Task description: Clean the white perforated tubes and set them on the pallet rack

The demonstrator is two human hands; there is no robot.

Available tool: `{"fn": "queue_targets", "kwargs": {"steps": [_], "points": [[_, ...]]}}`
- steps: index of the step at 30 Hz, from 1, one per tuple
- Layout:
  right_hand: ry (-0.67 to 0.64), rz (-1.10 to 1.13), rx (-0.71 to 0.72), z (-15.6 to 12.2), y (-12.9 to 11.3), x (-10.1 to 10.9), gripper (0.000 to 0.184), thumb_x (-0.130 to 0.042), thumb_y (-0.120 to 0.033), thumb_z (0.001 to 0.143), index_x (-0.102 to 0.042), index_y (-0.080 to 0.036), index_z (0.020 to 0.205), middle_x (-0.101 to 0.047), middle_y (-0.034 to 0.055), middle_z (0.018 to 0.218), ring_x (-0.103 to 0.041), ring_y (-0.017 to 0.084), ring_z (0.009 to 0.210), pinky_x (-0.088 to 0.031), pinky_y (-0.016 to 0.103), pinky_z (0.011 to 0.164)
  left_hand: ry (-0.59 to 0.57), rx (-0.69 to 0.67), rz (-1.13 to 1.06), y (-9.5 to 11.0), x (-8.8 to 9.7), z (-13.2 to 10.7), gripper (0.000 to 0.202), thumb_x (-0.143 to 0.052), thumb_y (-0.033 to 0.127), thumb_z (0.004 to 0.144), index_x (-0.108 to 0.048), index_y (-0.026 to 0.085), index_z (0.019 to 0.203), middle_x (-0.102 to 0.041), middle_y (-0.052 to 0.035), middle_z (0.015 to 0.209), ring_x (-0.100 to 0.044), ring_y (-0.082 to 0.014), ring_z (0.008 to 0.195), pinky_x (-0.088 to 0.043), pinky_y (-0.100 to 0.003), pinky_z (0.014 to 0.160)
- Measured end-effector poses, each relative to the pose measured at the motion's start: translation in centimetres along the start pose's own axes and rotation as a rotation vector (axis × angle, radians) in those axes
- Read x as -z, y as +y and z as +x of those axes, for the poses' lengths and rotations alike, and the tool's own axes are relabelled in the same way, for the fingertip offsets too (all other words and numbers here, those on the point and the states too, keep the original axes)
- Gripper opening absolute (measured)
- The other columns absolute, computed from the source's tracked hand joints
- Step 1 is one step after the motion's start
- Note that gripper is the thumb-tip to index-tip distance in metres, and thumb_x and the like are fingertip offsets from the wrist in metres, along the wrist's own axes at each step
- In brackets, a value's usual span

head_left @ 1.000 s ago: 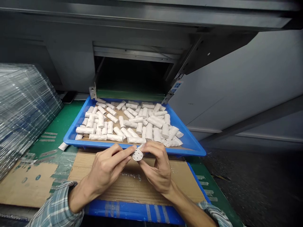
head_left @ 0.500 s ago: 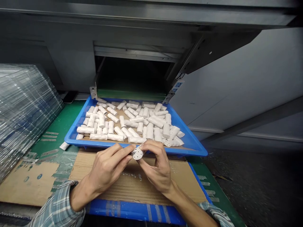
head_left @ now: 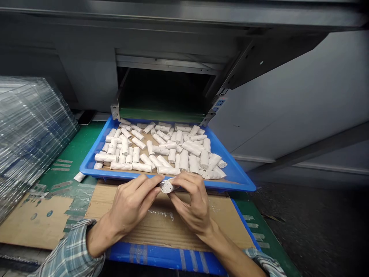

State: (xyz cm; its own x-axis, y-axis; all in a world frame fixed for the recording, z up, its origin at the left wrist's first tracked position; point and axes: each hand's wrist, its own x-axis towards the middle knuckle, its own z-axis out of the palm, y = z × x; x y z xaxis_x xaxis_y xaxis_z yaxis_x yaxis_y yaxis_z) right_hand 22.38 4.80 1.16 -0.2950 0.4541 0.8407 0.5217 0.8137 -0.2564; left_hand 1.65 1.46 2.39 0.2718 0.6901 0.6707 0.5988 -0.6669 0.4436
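The white roll [head_left: 166,186] I have hold of is a short tube, its near end turned toward me, pale and dotted with several small dark holes; around that end I see a thin wrapped edge, and a narrow flap stands out on the left side. My right hand [head_left: 191,204] keeps its thumb below and its fingers above, closed around the body of the roll, so much of its length is hidden. My left hand [head_left: 128,206] has thumb and forefinger drawn nearly together at the flap side, pinching that edge. The roll is up in the air between my two hands, in front of the near rim of the blue tray [head_left: 109,175] and over the brown cardboard [head_left: 138,234]. In the tray lie many other rolls [head_left: 183,161] of the same white kind, heaped closest on the right; one loose roll [head_left: 79,177] rests outside it, on the green table [head_left: 93,134]. Compared with a second ago, the end I see looks less round and more flattened, and the flap stands out more clearly by my left fingertips. My hands have hardly moved, and the rolls in the tray lie as they did.
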Motion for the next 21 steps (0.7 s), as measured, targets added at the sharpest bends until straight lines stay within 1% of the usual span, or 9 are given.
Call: {"fn": "queue_targets", "kwargs": {"steps": [2, 4, 6, 9, 12, 15, 18, 20, 21], "points": [[0.023, -0.093, 0.055, 0.0, 0.2, -0.1, 0.039, -0.071, -0.005, 0.095, -0.063, -0.026, 0.126, -0.072, 0.0057, 0.103, -0.068, 0.025, 0.096, -0.057, 0.042, 0.083, 0.013, 0.03, 0.015, 0.1, -0.2, -0.2, 0.019, -0.055, 0.023, 0.111, -0.062, 0.016, 0.126, -0.075, -0.0061, 0.098, -0.072, -0.0164, 0.081, -0.057, -0.027, 0.075], [0.05, -0.177, 0.106, 0.0, 0.3, -0.1, 0.036, -0.071, -0.004, 0.095, -0.065, -0.028, 0.122, -0.073, 0.004, 0.099, -0.068, 0.024, 0.094, -0.056, 0.041, 0.083, 0.016, 0.073, 0.006, 0.2, -0.4, -0.3, 0.013, -0.054, 0.026, 0.111, -0.062, 0.018, 0.118, -0.075, -0.0047, 0.096, -0.072, -0.0157, 0.079, -0.057, -0.026, 0.073], [0.061, -0.255, 0.155, 0.0, 0.5, -0.1, 0.035, -0.072, -0.001, 0.094, -0.067, -0.027, 0.116, -0.074, 0.0029, 0.098, -0.068, 0.023, 0.093, -0.054, 0.039, 0.084, 0.004, 0.13, -0.035, 0.4, -0.5, -0.5, 0.011, -0.054, 0.026, 0.111, -0.061, 0.019, 0.115, -0.076, -0.0037, 0.095, -0.073, -0.0156, 0.079, -0.057, -0.026, 0.073], [0.052, -0.337, 0.209, -0.2, 0.6, 0.0, 0.035, -0.074, -0.002, 0.093, -0.068, -0.03, 0.114, -0.076, 0.0007, 0.099, -0.067, 0.021, 0.093, -0.051, 0.038, 0.085, -0.042, 0.285, -0.174, 0.9, -0.5, -0.5, 0.009, -0.056, 0.026, 0.109, -0.062, 0.021, 0.113, -0.076, -0.0029, 0.095, -0.073, -0.0162, 0.08, -0.057, -0.027, 0.074], [0.054, -0.372, 0.232, -0.5, 0.6, 0.1, 0.036, -0.075, -0.004, 0.094, -0.068, -0.033, 0.114, -0.076, -0.0018, 0.099, -0.067, 0.02, 0.092, -0.048, 0.037, 0.085, -0.086, 0.471, -0.41, 1.2, -0.2, -0.1, 0.012, -0.059, 0.03, 0.106, -0.065, 0.02, 0.108, -0.074, -0.0036, 0.094, -0.07, -0.0158, 0.081, -0.056, -0.026, 0.072], [0.06, -0.381, 0.249, -0.5, 0.6, 0.1, 0.034, -0.073, -0.003, 0.095, -0.068, -0.033, 0.111, -0.075, -0.002, 0.097, -0.066, 0.02, 0.091, -0.048, 0.036, 0.084, -0.136, 0.64, -0.708, 1.4, 0.2, 0.6, 0.025, -0.062, 0.042, 0.105, -0.064, 0.018, 0.103, -0.065, -0.0018, 0.086, -0.058, -0.0113, 0.068, -0.047, -0.021, 0.058], [0.073, -0.371, 0.251, -0.4, 0.6, 0.0, 0.034, -0.072, -0.001, 0.094, -0.068, -0.031, 0.108, -0.074, -0.0013, 0.095, -0.065, 0.02, 0.089, -0.048, 0.036, 0.082, -0.263, 0.789, -1.024, 1.3, 0.5, 1.0, 0.039, -0.063, 0.057, 0.101, -0.058, 0.019, 0.102, -0.052, 0.0052, 0.075, -0.034, -0.005, 0.051, -0.028, -0.017, 0.044], [0.091, -0.335, 0.217, -0.3, 0.6, -0.1, 0.036, -0.073, 0.0, 0.092, -0.068, -0.031, 0.11, -0.074, -0.0008, 0.095, -0.065, 0.021, 0.089, -0.049, 0.037, 0.082, -0.313, 0.818, -1.131, 1.3, 0.5, 0.9, 0.043, -0.06, 0.062, 0.102, -0.054, 0.02, 0.103, -0.048, 0.0074, 0.072, -0.025, -0.0038, 0.048, -0.022, -0.017, 0.042], [0.099, -0.302, 0.187, -0.2, 0.7, -0.2, 0.037, -0.074, 0.0, 0.091, -0.067, -0.031, 0.112, -0.073, -0.0002, 0.095, -0.065, 0.021, 0.089, -0.05, 0.037, 0.081, -0.288, 0.796, -1.109, 1.3, 0.4, 0.7, 0.042, -0.057, 0.062, 0.104, -0.054, 0.02, 0.104, -0.047, 0.0074, 0.071, -0.026, -0.0045, 0.048, -0.023, -0.017, 0.042]]}}
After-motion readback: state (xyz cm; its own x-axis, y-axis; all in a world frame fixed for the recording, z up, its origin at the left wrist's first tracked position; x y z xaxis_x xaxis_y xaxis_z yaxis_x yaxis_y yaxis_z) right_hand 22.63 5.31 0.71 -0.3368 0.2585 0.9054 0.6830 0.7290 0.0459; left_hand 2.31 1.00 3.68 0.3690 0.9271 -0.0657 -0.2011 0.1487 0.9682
